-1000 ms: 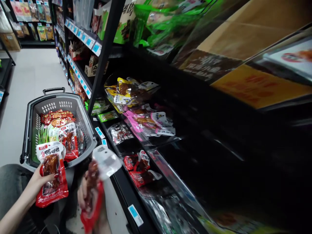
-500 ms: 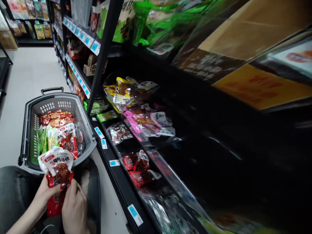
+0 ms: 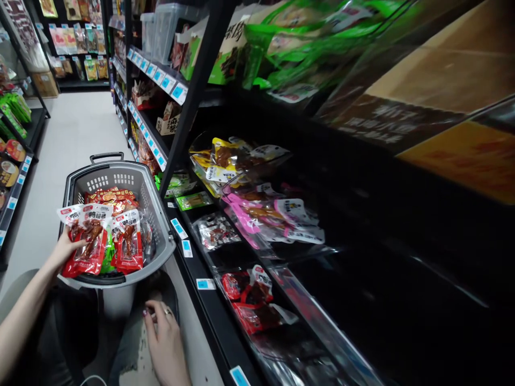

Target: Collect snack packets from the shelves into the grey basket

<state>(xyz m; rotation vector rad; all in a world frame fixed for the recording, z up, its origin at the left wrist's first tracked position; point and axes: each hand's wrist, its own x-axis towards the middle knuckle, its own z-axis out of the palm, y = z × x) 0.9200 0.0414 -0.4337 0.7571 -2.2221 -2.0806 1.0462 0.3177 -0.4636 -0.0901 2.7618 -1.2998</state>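
Note:
My left hand (image 3: 69, 247) grips red-and-white snack packs (image 3: 89, 241) by their left side, above the left part of the grey shopping basket (image 3: 161, 230). They look like two overlapping packs with brown meat showing through clear windows. Another red-and-white pack (image 3: 127, 241) lies in the basket to the right of them. Behind sit red snack packs (image 3: 113, 197), and part of a green pack (image 3: 108, 256) shows between. Over my knee, outside the basket, my right hand (image 3: 164, 335) has its fingers curled in towards the thumb, with nothing visible in them.
A black shelf runs along the right, holding yellow packs (image 3: 225, 155), pink packs (image 3: 277, 214), silver packs (image 3: 217, 230) and red packs (image 3: 257, 305) behind price tags (image 3: 206, 284). A shelf post (image 3: 193, 96) rises beyond the basket. Another shelf (image 3: 18, 182) stands across the aisle.
My left hand has carried the snack packs forward from near my lap to over the basket. My right hand has left them and moved right, over my knee. The view has shifted left.

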